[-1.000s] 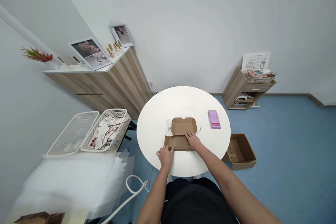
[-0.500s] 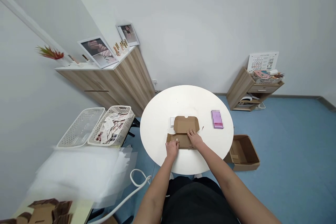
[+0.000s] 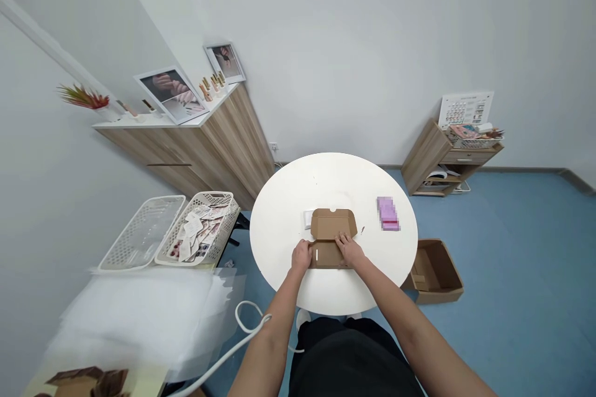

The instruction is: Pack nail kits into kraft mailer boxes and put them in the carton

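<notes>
A flat brown cardboard mailer box (image 3: 329,254) lies on the round white table (image 3: 279,217), its lid flap (image 3: 333,224) standing open toward the far side. My left hand (image 3: 302,255) grips the box's left side, covering the folded side flap. My right hand (image 3: 349,250) rests on the near panel, fingers pressing down. A small white item (image 3: 307,219) lies partly behind the lid. To the right, a blurred pink packet (image 3: 388,213) lies apart from both hands.
An open cardboard carton (image 3: 433,272) sits on the blue floor right of the table. Left stand white baskets (image 3: 142,232), one holding printed cards, and a translucent plastic sheet (image 3: 139,316). A white cable (image 3: 249,322) loops near my body.
The box's left side flap, sticking out earlier, is now folded in under my left hand. That hand has moved right, closer to my right hand, and the view has shifted slightly.
</notes>
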Action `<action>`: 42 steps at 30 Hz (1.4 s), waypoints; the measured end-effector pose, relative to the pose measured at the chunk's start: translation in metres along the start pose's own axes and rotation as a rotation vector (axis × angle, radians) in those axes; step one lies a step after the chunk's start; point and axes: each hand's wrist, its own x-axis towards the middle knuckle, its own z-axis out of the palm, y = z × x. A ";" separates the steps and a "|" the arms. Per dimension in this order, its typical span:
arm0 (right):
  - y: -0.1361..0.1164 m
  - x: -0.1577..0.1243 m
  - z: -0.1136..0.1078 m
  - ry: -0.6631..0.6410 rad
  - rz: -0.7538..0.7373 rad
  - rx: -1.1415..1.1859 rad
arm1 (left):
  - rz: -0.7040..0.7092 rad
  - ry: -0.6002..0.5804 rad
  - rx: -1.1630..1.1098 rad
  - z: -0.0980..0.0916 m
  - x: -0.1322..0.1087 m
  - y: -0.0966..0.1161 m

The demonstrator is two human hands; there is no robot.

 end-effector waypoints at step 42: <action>-0.001 -0.001 0.006 0.036 -0.005 0.008 | -0.277 -0.221 0.048 0.003 0.009 0.031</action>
